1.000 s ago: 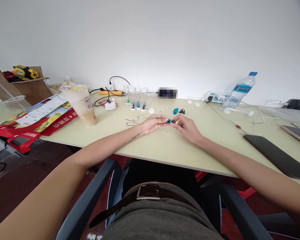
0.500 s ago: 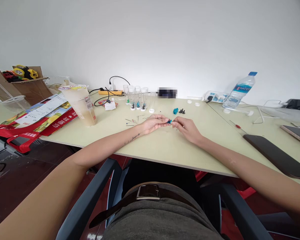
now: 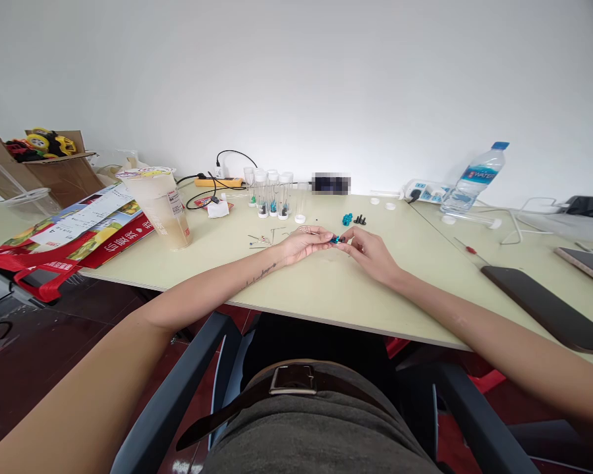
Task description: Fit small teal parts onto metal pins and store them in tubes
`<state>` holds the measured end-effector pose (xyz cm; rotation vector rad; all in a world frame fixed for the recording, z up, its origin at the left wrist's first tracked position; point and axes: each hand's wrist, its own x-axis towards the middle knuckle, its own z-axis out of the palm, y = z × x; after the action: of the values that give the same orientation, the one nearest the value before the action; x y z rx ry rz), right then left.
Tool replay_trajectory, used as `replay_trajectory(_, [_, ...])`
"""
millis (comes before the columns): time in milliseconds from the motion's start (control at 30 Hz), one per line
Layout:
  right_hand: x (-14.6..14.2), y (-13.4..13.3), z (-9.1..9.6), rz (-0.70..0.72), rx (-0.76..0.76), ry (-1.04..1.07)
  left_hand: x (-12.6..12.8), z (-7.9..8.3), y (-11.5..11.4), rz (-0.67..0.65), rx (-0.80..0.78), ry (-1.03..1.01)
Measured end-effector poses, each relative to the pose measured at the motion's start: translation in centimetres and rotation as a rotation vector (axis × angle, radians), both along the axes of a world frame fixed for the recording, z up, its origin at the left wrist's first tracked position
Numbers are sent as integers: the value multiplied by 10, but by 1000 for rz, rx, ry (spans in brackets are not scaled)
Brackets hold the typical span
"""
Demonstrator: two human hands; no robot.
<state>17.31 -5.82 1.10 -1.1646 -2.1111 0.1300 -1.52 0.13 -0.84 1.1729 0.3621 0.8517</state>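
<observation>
My left hand (image 3: 304,242) and my right hand (image 3: 370,250) meet at the middle of the pale green table (image 3: 326,289), fingertips together. Between them they pinch a small blue part (image 3: 335,240); it is too small to make out further. Just beyond the hands lie a loose blue piece (image 3: 346,219) and small black pieces (image 3: 360,220). Several thin metal pins (image 3: 264,238) lie left of my left hand. A row of clear vials (image 3: 269,192) with white caps stands farther back.
A tall iced drink cup (image 3: 161,207) stands at the left beside a red bag (image 3: 54,253) and leaflets. A water bottle (image 3: 472,179), a small screwdriver (image 3: 467,248), a dark phone (image 3: 548,309) and cables lie at the right. A power strip (image 3: 219,182) sits at the back.
Both hands stay together at the same spot; only the right fingers have shifted slightly on the blue part.
</observation>
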Motion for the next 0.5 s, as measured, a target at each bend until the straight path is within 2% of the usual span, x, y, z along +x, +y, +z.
replay_trajectory(167, [1, -1, 1, 49, -59, -45, 0, 0, -1, -6, 18, 28])
replay_trajectory(367, [0, 1, -1, -4, 2, 1, 0, 0, 1, 5, -8, 3])
replay_trajectory(500, [1, 1, 0, 33, -31, -27, 0, 0, 0, -8, -2, 15])
